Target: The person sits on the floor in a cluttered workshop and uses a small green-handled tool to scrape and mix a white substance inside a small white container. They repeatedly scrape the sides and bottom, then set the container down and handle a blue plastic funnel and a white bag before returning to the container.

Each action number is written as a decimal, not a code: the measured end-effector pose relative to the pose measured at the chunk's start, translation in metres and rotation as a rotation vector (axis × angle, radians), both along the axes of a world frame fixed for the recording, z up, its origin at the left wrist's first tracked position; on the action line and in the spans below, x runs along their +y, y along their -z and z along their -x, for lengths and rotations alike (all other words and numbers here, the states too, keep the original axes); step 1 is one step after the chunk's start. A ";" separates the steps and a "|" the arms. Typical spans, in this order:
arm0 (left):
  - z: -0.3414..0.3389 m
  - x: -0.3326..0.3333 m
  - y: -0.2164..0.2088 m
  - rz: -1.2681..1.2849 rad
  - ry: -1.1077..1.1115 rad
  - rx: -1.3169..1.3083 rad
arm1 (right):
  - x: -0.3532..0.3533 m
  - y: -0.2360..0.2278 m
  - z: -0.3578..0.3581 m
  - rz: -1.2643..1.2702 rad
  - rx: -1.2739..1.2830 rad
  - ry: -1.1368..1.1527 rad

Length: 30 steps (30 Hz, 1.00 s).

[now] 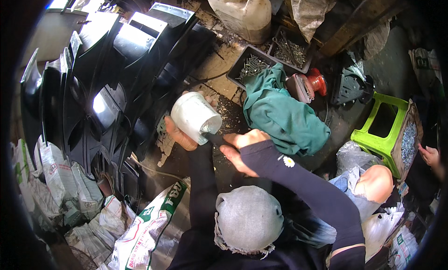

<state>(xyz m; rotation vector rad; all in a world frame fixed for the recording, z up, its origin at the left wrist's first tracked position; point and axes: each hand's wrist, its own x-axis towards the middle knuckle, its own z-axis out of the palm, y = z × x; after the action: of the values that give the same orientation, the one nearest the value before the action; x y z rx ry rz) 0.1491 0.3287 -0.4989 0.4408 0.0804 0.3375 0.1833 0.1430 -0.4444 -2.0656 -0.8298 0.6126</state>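
My left hand [181,135] holds a white plastic tub [190,112] tilted on its side, with fingers beneath it and fingertips showing over its far side. The tub's open mouth faces my right hand, and something pale and shiny shows at its lower rim. Close to that mouth, my right hand [243,148] has its fingers drawn together. A dark shape lies between its fingertips and the tub; I cannot make out what it is. Just beyond my right hand rests a bundled green cloth [280,113]. Ragged grey denim covers my bent knee [248,219].
Black curved plastic panels [100,83] stand stacked at left. Ahead are a bin of screws [252,67], a second bin of small metal parts [290,53] and a jerrycan [242,13]. A lime-green stool [380,130] stands at right, near another person's hand [430,159]. White sacks [149,228] lie at lower left.
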 end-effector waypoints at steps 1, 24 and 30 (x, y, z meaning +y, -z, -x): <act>0.000 0.000 0.001 -0.002 0.001 0.015 | 0.000 0.000 0.000 -0.013 -0.066 0.038; 0.001 0.010 -0.016 -0.456 -0.524 0.624 | -0.012 -0.019 -0.029 0.013 0.132 0.149; 0.007 0.007 0.009 -1.597 -0.594 0.638 | -0.054 -0.013 -0.057 0.113 0.059 0.217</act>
<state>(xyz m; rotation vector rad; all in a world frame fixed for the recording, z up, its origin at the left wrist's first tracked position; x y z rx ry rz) 0.1418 0.3361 -0.5080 2.1268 0.5889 0.8076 0.2402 0.0889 -0.4313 -2.1918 -0.5392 0.6084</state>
